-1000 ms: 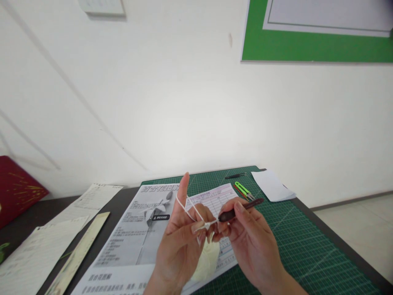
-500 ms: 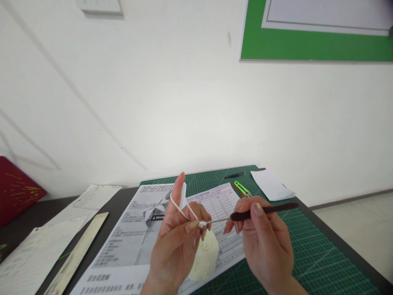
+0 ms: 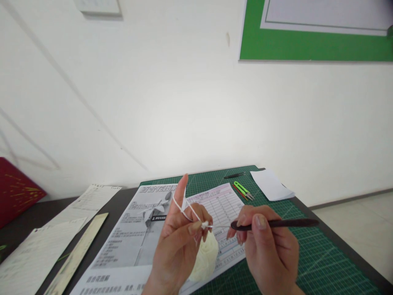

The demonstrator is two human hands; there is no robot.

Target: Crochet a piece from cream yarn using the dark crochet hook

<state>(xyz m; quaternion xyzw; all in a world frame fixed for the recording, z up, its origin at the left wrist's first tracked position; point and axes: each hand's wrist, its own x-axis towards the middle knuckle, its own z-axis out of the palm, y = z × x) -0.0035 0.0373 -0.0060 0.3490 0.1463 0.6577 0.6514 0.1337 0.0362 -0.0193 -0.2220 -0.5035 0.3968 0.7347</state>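
Observation:
My left hand [image 3: 179, 241] pinches a small knot of white yarn [image 3: 204, 225] between thumb and fingers. Its index finger points up, with a strand of the yarn looped around it. In my right hand [image 3: 268, 246] is a crochet hook [image 3: 276, 223] with a dark brown handle, gripped between thumb and fingers. The hook's thin metal shaft reaches left to the knot, and its tip is in or at the stitches; the exact spot is too small to make out. Below and behind my left hand sits a cream yarn ball [image 3: 206, 256], partly covered by that hand.
Printed sheets [image 3: 123, 233] lie on a green cutting mat [image 3: 319, 254]. Green thread snips [image 3: 242, 189], black tweezers [image 3: 235, 175] and white paper [image 3: 272, 184] are at the back. On the left are a ruler [image 3: 78, 254], handwritten pages [image 3: 39, 254] and a dark red object [image 3: 18, 192].
My right hand has shifted slightly right and down, and the hook's handle now lies closer to level. My left hand and the knot have moved a little to the right.

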